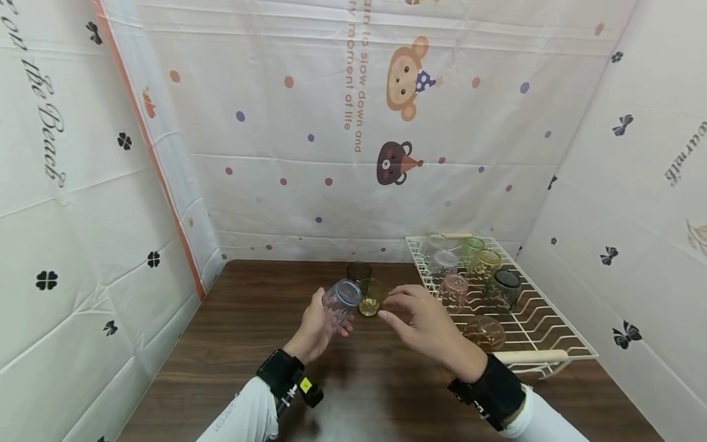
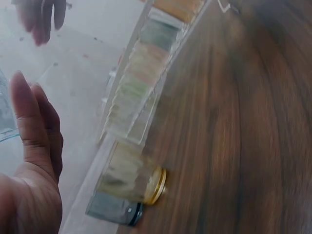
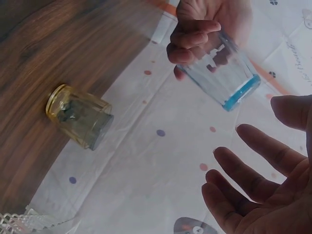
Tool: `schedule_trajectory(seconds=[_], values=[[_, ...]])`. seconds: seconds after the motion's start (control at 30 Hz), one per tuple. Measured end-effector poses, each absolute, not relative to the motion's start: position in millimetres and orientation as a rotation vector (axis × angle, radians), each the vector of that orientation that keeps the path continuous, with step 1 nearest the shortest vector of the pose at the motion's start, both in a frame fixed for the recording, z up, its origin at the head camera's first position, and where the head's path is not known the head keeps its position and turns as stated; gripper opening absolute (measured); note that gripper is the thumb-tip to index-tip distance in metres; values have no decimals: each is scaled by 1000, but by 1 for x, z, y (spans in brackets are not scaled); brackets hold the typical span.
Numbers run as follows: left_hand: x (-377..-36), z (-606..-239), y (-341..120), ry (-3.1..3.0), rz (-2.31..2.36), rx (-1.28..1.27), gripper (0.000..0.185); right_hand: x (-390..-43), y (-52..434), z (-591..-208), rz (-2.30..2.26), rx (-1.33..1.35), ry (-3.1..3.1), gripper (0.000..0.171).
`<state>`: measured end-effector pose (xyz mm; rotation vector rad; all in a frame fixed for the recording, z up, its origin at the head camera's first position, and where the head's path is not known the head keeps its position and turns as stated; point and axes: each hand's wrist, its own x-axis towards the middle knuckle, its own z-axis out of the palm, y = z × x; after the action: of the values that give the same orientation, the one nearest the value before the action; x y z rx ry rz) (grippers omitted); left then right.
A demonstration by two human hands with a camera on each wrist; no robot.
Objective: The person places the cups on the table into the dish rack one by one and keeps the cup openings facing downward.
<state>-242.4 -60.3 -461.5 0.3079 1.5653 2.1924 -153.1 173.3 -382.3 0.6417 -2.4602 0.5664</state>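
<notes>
The left hand (image 1: 319, 325) holds a clear glass with a blue rim (image 1: 339, 302) above the bench (image 1: 232, 344), a little in front of the middle. The fingers are curled around the lower part of the body, and the glass is tilted, with its mouth pointing up and toward the right hand (image 1: 422, 322). In the right wrist view the same blue-rimmed glass (image 3: 222, 73) is seen gripped from its base end, with the open mouth free.

The right hand is spread and holds nothing; its fingers are straight and relaxed, near the glass but not touching it.

Just behind the held glass a yellow glass (image 1: 371, 297) stands on the bench, and a darker brown glass (image 1: 359, 270) stands behind that one. To the right a white wire rack (image 1: 544, 331) carries several more coloured glasses.

I judge the glass to be light, stiff and fragile. Its wall looks smooth, so it can slip if the grip is loose, and a knock against the yellow glass or the bench could chip it. The safest place to take it seems to be around the middle of the body, with the fingers and thumb on opposite sides. The thin rim is a poor place to pinch.
</notes>
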Motion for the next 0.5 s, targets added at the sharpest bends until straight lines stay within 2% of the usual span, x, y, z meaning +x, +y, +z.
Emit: schedule_trajectory(seconds=[0.13, 0.33, 0.5], values=[[-239, -461, -53, 1518, 2205, 331, 74, -151, 172, -379, 613, 606, -2492, 27], [-234, -461, -45, 1518, 2187, 326, 76, -150, 169, -374, 722, 594, -2544, 55], [-226, -458, -36, 1499, 2141, 384, 79, -150, 165, -370, 720, 642, -2567, 64]])
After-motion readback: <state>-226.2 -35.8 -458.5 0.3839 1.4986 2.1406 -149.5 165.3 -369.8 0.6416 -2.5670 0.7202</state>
